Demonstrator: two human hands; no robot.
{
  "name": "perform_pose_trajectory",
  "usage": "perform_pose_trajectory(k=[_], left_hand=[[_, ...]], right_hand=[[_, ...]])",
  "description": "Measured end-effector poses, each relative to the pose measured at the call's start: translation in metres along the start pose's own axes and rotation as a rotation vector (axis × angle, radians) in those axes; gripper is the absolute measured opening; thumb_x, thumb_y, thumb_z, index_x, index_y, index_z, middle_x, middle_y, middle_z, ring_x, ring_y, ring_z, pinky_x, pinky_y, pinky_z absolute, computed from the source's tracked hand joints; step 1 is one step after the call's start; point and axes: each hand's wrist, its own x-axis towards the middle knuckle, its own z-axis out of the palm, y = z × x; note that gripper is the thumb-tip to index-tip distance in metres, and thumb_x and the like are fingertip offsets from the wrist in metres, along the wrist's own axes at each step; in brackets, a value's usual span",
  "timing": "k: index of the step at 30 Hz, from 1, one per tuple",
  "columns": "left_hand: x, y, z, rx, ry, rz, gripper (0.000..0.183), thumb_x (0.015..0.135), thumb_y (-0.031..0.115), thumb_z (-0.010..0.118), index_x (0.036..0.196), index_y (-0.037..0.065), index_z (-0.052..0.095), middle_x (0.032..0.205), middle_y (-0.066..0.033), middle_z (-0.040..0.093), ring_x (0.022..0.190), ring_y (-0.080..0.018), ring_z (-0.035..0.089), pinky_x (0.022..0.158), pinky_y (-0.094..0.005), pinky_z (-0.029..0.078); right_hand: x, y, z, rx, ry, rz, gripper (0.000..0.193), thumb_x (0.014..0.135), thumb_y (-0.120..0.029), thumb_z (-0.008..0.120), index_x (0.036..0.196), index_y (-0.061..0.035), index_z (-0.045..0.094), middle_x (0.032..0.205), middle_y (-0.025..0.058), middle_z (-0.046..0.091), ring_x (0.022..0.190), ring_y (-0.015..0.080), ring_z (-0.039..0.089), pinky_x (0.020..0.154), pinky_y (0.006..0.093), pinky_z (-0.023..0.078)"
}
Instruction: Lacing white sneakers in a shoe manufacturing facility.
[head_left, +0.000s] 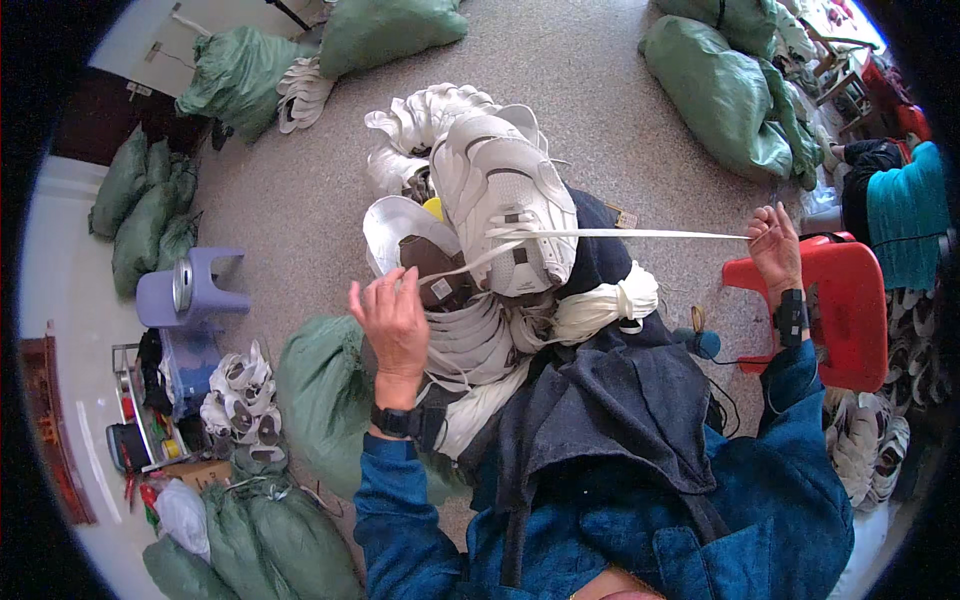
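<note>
A white shoe upper (510, 190) rests over my lap, its toe pointing toward me. A flat white shoelace (640, 234) runs through its eyelets. My right hand (773, 240), stretched far out to the right, pinches one end and pulls that length taut. My left hand (392, 312) holds the other, slacker end between thumb and fingers, left of the upper. Beneath and beside it lie a stack of white uppers (470, 340) and another upper with a brown lining (395, 230). A bundle of white laces (610, 305) lies across my dark apron (610, 400).
More white uppers (425, 115) are stacked beyond my lap. A red plastic stool (850, 310) stands at my right, a purple stool (205, 285) at the left. Green sacks (710, 100) lie around the floor. A person in a teal garment (905, 200) is at the far right.
</note>
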Motion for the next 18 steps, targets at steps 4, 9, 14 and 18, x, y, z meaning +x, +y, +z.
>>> perform_pose_trajectory(k=[4, 9, 14, 18], left_hand=[[0.023, 0.077, -0.02, -0.785, -0.075, -0.207, 0.03, 0.088, 0.008, 0.069, 0.117, 0.003, 0.066, 0.097, -0.0113, 0.066, 0.087, -0.0263, 0.066, 0.079, -0.0382, 0.052], [0.054, 0.126, -0.005, -1.21, -0.332, -0.409, 0.034, 0.091, 0.012, 0.068, 0.12, -0.003, 0.06, 0.1, -0.017, 0.07, 0.074, -0.0227, 0.069, 0.064, -0.0339, 0.054], [0.057, 0.139, 0.018, -1.107, -0.275, -0.409, 0.025, 0.09, 0.01, 0.068, 0.11, -0.002, 0.059, 0.087, -0.0142, 0.068, 0.074, -0.023, 0.067, 0.067, -0.0353, 0.053], [0.044, 0.134, 0.02, -1.129, -0.213, -0.492, 0.023, 0.09, 0.009, 0.068, 0.108, -0.002, 0.059, 0.085, -0.0132, 0.067, 0.075, -0.0208, 0.066, 0.069, -0.0349, 0.053]], right_hand=[[0.019, -0.052, -0.011, -0.19, 0.127, -0.152, 0.028, 0.103, -0.028, 0.056, 0.091, -0.0043, 0.064, 0.094, 0.0078, 0.067, 0.078, 0.0156, 0.061, 0.071, 0.0277, 0.051], [0.053, -0.058, 0.036, -0.455, -0.17, -0.11, 0.023, 0.099, -0.013, 0.058, 0.119, -0.0018, 0.057, 0.084, -0.001, 0.057, 0.067, 0.004, 0.05, 0.059, 0.017, 0.043], [-0.02, 0.068, 0.161, -0.945, -0.476, 0.397, 0.026, 0.098, -0.016, 0.059, 0.119, -0.0008, 0.062, 0.096, 0.0098, 0.073, 0.083, 0.0137, 0.069, 0.071, 0.0269, 0.056], [-0.023, 0.147, 0.164, -0.845, -0.603, 0.496, 0.019, 0.1, -0.018, 0.06, 0.113, -0.0048, 0.063, 0.088, 0.0032, 0.071, 0.075, 0.0094, 0.067, 0.062, 0.023, 0.053]])
